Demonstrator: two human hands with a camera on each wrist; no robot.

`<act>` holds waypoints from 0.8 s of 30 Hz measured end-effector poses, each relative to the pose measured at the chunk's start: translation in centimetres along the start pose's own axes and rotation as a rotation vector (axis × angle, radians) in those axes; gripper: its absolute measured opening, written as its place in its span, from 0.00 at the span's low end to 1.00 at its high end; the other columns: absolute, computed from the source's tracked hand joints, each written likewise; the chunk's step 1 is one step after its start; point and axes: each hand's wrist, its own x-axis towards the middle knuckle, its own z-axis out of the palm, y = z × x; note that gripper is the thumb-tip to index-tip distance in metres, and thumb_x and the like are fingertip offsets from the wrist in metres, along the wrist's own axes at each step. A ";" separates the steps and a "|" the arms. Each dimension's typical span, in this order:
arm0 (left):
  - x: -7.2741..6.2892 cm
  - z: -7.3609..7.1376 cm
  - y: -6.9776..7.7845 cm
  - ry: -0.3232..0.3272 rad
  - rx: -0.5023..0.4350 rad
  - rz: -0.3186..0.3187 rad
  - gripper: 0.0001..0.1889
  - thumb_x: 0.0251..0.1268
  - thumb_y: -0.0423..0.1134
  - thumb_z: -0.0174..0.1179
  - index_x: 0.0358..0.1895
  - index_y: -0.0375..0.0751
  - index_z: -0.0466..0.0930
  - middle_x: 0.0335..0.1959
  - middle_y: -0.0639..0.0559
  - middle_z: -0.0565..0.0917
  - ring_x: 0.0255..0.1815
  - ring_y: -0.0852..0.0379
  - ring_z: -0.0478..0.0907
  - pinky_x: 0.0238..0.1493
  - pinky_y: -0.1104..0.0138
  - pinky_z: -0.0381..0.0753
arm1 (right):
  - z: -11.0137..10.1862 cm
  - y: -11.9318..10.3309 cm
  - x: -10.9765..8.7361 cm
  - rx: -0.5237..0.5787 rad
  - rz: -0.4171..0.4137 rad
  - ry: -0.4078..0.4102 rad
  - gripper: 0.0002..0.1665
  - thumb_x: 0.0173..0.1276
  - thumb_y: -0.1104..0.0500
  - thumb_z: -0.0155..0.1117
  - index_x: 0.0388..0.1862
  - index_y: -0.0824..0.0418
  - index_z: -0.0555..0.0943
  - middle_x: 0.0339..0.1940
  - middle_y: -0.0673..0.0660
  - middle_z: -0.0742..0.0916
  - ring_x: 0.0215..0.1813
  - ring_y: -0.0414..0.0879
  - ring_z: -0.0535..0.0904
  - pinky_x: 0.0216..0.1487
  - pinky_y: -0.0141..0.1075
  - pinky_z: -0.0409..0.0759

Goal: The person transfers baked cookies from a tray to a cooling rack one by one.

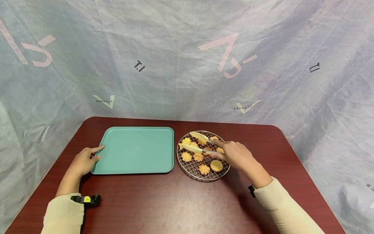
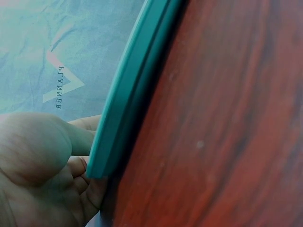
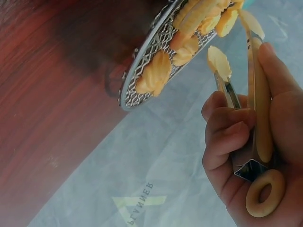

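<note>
My right hand grips a pair of tongs with metal arms, cream tips and a ring at the handle end. The tongs' tips are spread apart over cookies on a round wire rack; nothing shows between them in the right wrist view. Several cookies are flower-shaped, and a round one lies near the rack's front right. At the left, a flat teal tray bears nothing. My left hand holds the tray's left edge, pinching its rim between thumb and fingers.
Tray and rack stand side by side on a dark red wooden table, a narrow gap between them. A printed grey cloth hangs behind the table and along its sides. Both wrists carry black straps.
</note>
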 end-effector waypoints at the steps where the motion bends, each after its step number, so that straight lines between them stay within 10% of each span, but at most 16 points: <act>1: 0.0 0.0 0.0 0.001 0.000 0.002 0.27 0.81 0.33 0.53 0.77 0.32 0.64 0.61 0.22 0.66 0.38 0.44 0.71 0.34 0.59 0.70 | 0.0 0.1 -0.1 -0.004 -0.004 0.004 0.41 0.71 0.35 0.65 0.75 0.54 0.75 0.48 0.66 0.90 0.41 0.63 0.88 0.37 0.53 0.84; 24: -0.1 0.6 -0.2 0.019 -0.007 -0.011 0.26 0.81 0.34 0.53 0.78 0.33 0.64 0.61 0.23 0.66 0.39 0.43 0.71 0.34 0.59 0.71 | -0.2 1.1 -1.0 -0.035 -0.016 -0.057 0.31 0.71 0.38 0.67 0.69 0.49 0.82 0.36 0.58 0.91 0.33 0.55 0.87 0.33 0.51 0.83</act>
